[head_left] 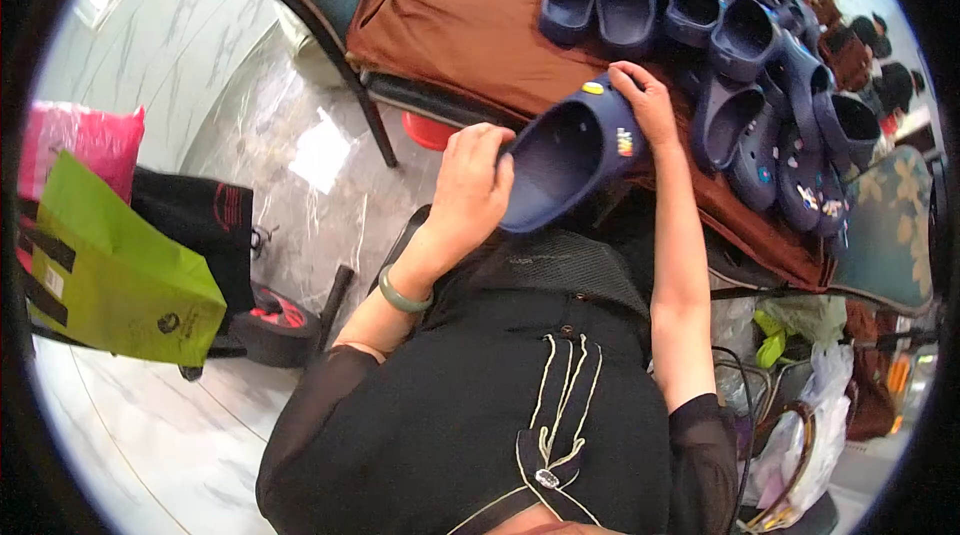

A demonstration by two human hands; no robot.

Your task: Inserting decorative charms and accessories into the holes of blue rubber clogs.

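Above my lap, a navy blue clog [545, 170] is tilted between my two hands, its opening facing me. My left hand [470, 185] is closed on its left rim, fingers bent over the edge. Round the upper right end curls my right hand [650, 105], thumb and fingers against the shoe. A small yellow charm [593, 88] and a multicoloured charm [625, 142] sit on the clog. Just beyond it stands a table with a brown cloth [450, 35].
Several more navy clogs [745, 35] crowd the table's right side, some with charms. A floral-backed chair [880, 225] is at right, below it plastic bags [820, 405]. At left are a green bag [130, 265] and a pink package [90, 150]. Something red [427, 131] shows under the table.
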